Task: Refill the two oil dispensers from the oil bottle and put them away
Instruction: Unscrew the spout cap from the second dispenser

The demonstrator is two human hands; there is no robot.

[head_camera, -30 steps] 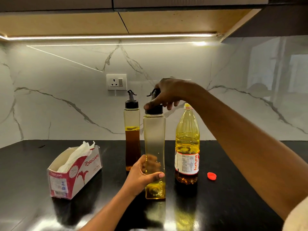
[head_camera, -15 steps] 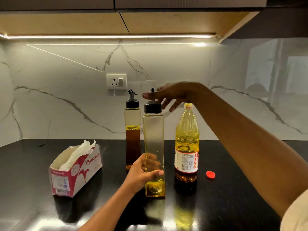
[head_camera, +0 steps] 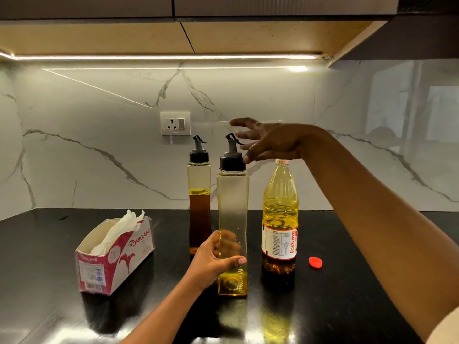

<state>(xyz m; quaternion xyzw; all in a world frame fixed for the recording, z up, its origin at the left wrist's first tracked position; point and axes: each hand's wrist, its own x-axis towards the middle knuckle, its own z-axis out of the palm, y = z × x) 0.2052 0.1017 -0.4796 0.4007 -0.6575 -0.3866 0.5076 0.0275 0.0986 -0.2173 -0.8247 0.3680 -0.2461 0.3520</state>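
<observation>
head view, kitchen worktop. one black countertop point(head_camera: 49, 244) runs below one white marble backsplash point(head_camera: 87, 150), lit by one light strip point(head_camera: 161, 57) under the wall cabinets.

one open-topped tissue box point(head_camera: 111, 264), red and white, lies at 9 o'clock of the near dispenser and holds white tissues.

one oil bottle point(head_camera: 280, 219) stands upright at 3 o'clock of the near dispenser, apart from it. yellow oil fills it to above the label. the right wrist passes just over its neck.

two oil dispensers, both upright with black caps and grey spouts. the near dispenser point(head_camera: 232, 194) stands at centre and holds only a shallow layer of pale yellow oil at its base. the far dispenser point(head_camera: 199, 184), at 11 o'clock and partly behind the left hand, holds darker amber oil to about half its height.

two hands. the left hand point(head_camera: 211, 259) grips the lower body of the near dispenser, thumb across its front. the right hand point(head_camera: 270, 142) is spread wide and holds nothing, at 1 o'clock of the near spout. its thumb tip is just beside the cap rim, and contact cannot be told.

one wall socket point(head_camera: 175, 123) sits at 12 o'clock of the far dispenser.

one red cap point(head_camera: 315, 262) lies on the countertop at 4 o'clock of the oil bottle.
</observation>
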